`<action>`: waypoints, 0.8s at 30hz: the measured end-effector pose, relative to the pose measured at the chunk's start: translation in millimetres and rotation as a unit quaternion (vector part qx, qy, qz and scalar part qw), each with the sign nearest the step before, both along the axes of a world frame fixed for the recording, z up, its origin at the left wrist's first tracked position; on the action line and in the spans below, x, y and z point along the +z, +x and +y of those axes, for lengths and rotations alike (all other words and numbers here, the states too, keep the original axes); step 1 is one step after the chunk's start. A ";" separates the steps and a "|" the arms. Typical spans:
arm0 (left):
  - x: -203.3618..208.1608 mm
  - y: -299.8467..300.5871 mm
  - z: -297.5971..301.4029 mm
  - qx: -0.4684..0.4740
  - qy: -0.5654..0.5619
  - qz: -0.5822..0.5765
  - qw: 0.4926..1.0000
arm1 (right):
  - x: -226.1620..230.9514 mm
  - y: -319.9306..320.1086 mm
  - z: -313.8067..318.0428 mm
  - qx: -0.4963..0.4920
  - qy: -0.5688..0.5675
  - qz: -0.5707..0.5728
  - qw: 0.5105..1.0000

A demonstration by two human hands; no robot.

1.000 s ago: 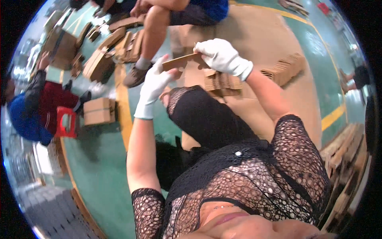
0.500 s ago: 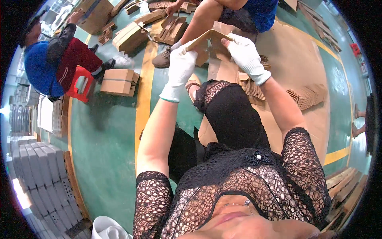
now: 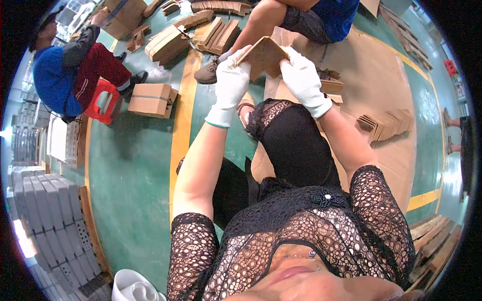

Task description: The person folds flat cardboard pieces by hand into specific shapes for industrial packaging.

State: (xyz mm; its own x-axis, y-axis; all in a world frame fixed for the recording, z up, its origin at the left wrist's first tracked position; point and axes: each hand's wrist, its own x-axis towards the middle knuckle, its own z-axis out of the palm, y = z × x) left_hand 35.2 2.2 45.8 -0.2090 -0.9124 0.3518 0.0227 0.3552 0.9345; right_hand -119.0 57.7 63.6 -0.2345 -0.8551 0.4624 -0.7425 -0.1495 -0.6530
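Both my hands wear white knit gloves and are raised in front of my knees. Between them is a brown cardboard strip (image 3: 266, 51), bent into a peak pointing away from me. My left hand (image 3: 232, 83) pinches its left end, and my right hand (image 3: 302, 79) grips the right end between thumb and fingers. Just beyond the right hand, a few cardboard pieces (image 3: 332, 86) lie on a flat cardboard sheet (image 3: 386, 75) on the floor. Farther right on that sheet, a fanned row of folded cardboard pieces (image 3: 386, 123) leans over.
A co-worker's bare leg (image 3: 258, 25) is close beyond my hands. Another person in blue (image 3: 56, 83) sits at left on a red stool (image 3: 104, 103), near a closed carton (image 3: 150, 99). Cardboard bundles (image 3: 168, 44) lie ahead. Grey blocks (image 3: 52, 205) are stacked at lower left.
The strip is bent more sharply, as my right hand has come inward and slightly nearer. The co-worker's hand has left the cardboard bundle at the top.
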 end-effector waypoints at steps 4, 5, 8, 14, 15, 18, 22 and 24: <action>7.8 4.2 3.4 -0.055 0.051 0.025 0.997 | -4.6 4.1 0.4 0.012 -0.053 0.023 0.998; 3.8 6.2 -1.4 -0.057 0.052 0.025 0.997 | -4.8 5.8 2.3 0.025 -0.043 0.013 0.999; -8.0 14.4 -11.9 -0.032 0.068 -0.039 0.996 | -0.3 14.9 4.2 0.051 -0.017 0.006 0.999; -14.7 4.2 -11.5 -0.027 0.145 0.089 0.985 | -1.1 15.0 2.8 0.024 -0.030 0.040 0.998; -15.4 4.5 -12.5 -0.016 0.173 0.101 0.980 | 1.2 16.2 2.9 0.025 -0.007 0.041 0.999; -18.5 5.1 -14.9 -0.003 0.211 0.124 0.970 | -0.7 16.7 0.6 0.020 0.023 0.058 0.998; -17.9 5.5 -13.1 -0.018 0.239 0.131 0.962 | -3.7 12.9 1.1 0.037 0.006 0.066 0.997; -16.3 6.7 -13.5 -0.045 0.189 0.057 0.979 | -3.0 9.9 3.4 0.031 0.006 0.070 0.997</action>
